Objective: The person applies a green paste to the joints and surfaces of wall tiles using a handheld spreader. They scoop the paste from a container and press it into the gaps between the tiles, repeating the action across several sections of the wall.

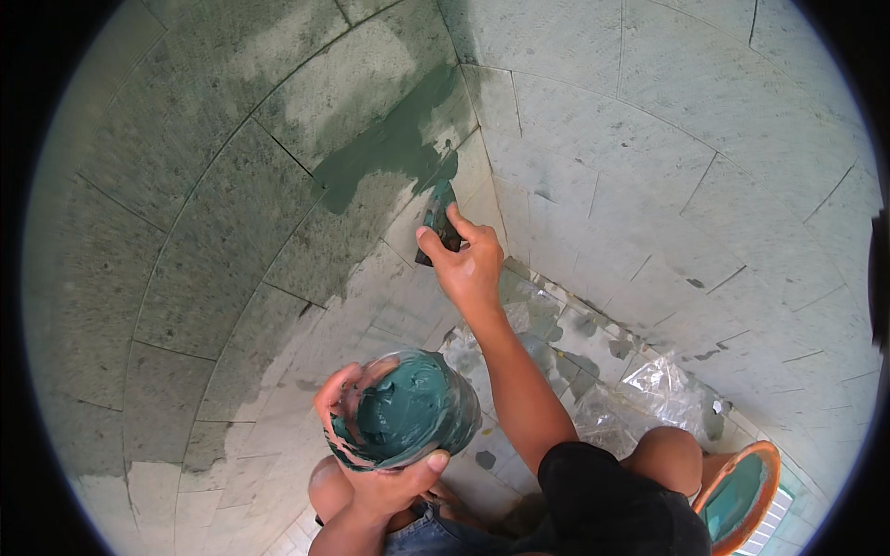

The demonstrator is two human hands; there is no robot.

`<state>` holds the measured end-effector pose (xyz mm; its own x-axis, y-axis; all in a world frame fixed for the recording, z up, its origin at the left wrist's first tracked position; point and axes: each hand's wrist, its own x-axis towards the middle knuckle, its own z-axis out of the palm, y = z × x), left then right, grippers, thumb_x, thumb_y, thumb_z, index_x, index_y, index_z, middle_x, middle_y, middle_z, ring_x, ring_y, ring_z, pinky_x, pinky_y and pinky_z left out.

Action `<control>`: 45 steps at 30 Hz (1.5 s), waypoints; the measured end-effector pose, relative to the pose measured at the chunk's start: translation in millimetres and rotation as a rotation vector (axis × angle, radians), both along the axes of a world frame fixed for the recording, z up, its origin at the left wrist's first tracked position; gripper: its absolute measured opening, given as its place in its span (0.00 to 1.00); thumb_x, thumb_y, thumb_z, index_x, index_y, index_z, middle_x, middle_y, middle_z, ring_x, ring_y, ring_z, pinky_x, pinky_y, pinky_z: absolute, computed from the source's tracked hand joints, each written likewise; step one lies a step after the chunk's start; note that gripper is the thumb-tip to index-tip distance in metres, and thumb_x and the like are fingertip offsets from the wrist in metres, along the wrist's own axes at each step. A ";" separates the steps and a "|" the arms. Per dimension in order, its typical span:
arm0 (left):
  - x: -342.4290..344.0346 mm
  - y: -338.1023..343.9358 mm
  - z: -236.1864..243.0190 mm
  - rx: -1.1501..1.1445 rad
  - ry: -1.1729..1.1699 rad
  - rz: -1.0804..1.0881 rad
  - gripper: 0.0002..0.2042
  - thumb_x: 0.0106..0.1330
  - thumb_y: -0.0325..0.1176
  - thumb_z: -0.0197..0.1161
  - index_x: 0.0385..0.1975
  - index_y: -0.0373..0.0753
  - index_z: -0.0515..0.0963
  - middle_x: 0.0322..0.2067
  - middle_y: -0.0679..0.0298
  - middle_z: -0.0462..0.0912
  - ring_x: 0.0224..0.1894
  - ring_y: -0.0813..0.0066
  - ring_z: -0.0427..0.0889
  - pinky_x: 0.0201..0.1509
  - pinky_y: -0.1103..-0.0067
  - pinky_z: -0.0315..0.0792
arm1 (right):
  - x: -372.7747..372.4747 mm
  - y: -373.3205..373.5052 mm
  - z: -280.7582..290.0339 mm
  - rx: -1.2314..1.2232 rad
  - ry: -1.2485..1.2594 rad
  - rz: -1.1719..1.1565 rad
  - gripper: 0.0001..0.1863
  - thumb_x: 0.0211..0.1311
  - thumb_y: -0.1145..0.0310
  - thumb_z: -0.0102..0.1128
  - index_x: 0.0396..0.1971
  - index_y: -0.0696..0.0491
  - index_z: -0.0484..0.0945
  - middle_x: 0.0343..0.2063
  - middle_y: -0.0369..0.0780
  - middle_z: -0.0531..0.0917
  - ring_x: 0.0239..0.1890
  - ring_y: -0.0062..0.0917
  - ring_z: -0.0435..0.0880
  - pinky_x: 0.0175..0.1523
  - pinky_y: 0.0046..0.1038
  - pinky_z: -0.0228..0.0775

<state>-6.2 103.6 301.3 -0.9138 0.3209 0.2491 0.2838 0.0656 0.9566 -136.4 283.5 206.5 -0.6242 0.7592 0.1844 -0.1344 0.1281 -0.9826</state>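
I see the right hand [468, 258] gripping a flat, dark, green-smeared spatula [439, 221] between its fingers, tip at a wet green patch [371, 157] on the grey tiled wall [243, 176]. Left hand [382, 488]: fingers wrapped around a round, clear plastic tub [462, 412] of thick green paste [403, 408], above the lap.

The bare right forearm [524, 389] stretches toward eleven o'clock, ending in a bare right hand [471, 259] in a firm grip, thumb toward ten o'clock, index finger toward eleven. Toward seven o'clock, the bare left hand [385, 484] makes a wide, cupped grip, fingers curving up toward eleven, thumb toward two.
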 end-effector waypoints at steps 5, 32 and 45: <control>-5.0 6.8 -3.8 0.047 0.084 -0.019 0.49 0.41 0.42 0.78 0.60 0.34 0.52 0.52 0.44 0.69 0.56 0.58 0.71 0.61 0.65 0.66 | 9.8 40.6 -3.7 -0.145 0.103 0.025 0.35 0.46 0.62 0.72 0.56 0.59 0.75 0.30 0.40 0.78 0.26 0.24 0.78 0.36 0.26 0.73; -3.1 -8.4 -1.5 0.046 0.126 -0.002 0.48 0.42 0.42 0.78 0.61 0.34 0.53 0.52 0.44 0.69 0.56 0.57 0.71 0.61 0.64 0.65 | -37.6 20.1 -6.4 0.599 0.440 -0.412 0.26 0.45 0.86 0.65 0.50 0.64 0.76 0.47 0.50 0.81 0.46 0.40 0.77 0.51 0.35 0.72; -2.4 -2.3 2.3 0.070 0.135 -0.011 0.49 0.42 0.42 0.78 0.61 0.34 0.53 0.52 0.43 0.69 0.56 0.57 0.71 0.61 0.65 0.66 | -10.9 37.1 -1.0 0.117 0.465 -0.298 0.20 0.52 0.79 0.66 0.47 0.63 0.78 0.39 0.48 0.82 0.42 0.35 0.80 0.48 0.30 0.71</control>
<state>-8.7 101.2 303.6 -0.8673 0.3078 0.3913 0.4100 -0.0041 0.9121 -147.3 320.7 205.5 -0.2190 0.8483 0.4821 -0.4908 0.3313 -0.8059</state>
